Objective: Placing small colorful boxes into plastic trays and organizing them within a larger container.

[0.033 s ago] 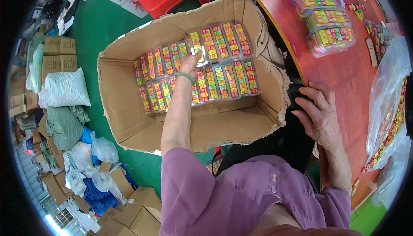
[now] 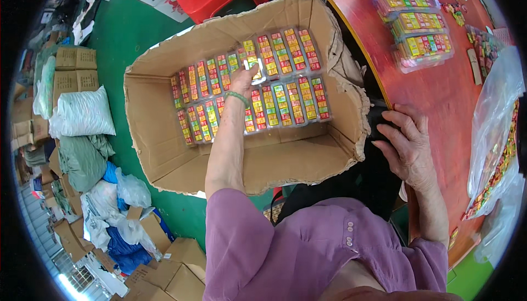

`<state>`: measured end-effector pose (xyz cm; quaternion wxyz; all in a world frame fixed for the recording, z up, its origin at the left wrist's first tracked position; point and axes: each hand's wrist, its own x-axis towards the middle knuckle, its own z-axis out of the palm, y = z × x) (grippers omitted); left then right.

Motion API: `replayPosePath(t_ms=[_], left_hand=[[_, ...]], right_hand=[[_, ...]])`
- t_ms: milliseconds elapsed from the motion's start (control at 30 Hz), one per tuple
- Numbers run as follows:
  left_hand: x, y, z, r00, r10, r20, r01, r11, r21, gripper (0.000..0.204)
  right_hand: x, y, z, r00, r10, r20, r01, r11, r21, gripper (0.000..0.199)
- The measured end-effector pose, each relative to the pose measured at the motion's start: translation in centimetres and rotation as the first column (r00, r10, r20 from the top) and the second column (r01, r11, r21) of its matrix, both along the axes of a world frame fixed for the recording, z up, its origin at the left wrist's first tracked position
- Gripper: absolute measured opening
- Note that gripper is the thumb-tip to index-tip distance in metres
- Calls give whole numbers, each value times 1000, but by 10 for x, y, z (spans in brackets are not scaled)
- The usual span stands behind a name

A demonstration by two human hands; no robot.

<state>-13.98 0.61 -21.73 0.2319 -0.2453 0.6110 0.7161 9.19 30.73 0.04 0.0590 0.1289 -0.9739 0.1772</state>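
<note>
A person's left hand [image 2: 244, 78] reaches into a cardboard box [image 2: 164, 152] on the green floor, its grip pinching a clear packet of colourful candies [image 2: 251, 59] above the packed rows. The right hand [image 2: 409, 147], fingers spread, rests on the red table's [image 2: 439, 98] edge. Nothing has visibly shifted since the earlier frame.

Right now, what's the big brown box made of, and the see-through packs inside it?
The big box looks like plain matte corrugated cardboard: brown, with frayed, bent top edges. The packs seem to be clear glossy plastic, since light glints off them and the coloured pieces inside show through.
</note>
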Motion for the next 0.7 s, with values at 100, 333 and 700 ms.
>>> replayPosePath(t_ms=[100,333,700], left_hand=[[-2,-10,-10,999,-6,-39,0,987,-161,54],[-12,-15,-21,947,-320,37,285,779,-558,74],[-4,-3,-52,819,-488,-301,0,524,-852,78]], right_hand=[[-2,-3,3,1000,7,0,-7,1000,-11,34],[-2,-6,2,1000,6,20,-6,1000,9,34],[-2,-3,3,1000,6,22,-6,1000,-3,33]])
